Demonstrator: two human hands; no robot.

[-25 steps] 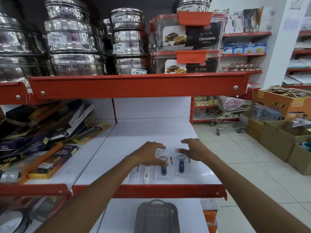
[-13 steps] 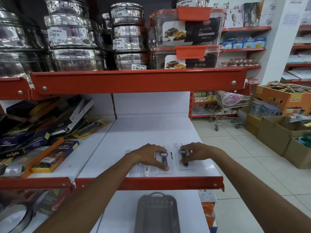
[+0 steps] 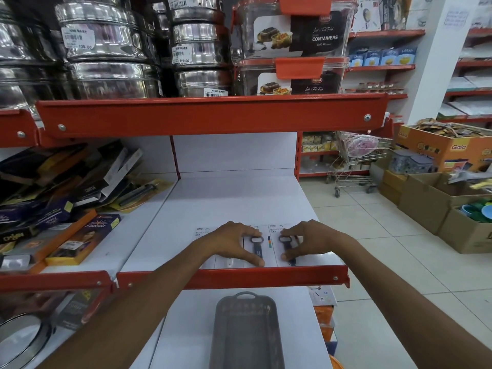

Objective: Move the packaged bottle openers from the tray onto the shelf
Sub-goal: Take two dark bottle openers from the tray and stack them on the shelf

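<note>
Two packaged bottle openers lie side by side on white cards at the front of the white shelf (image 3: 226,198). My left hand (image 3: 233,242) rests over the left bottle opener (image 3: 257,248), fingers at its top and thumb at its lower end. My right hand (image 3: 310,239) grips the right bottle opener (image 3: 287,243) the same way. A third card (image 3: 203,231) shows partly under my left hand. The grey tray (image 3: 247,331) stands on the shelf below, between my forearms, and nothing shows in it.
The red front lip (image 3: 234,276) lies just below the cards. Boxed knives (image 3: 80,235) fill the shelf to the left. Steel tins (image 3: 106,49) and plastic containers (image 3: 292,35) stand above. Cardboard boxes (image 3: 439,203) and a trolley (image 3: 356,166) are on the floor at right.
Both hands came down over the openers and their thumbs curled in at the lower ends. The cards now lie slightly nearer the front lip.
</note>
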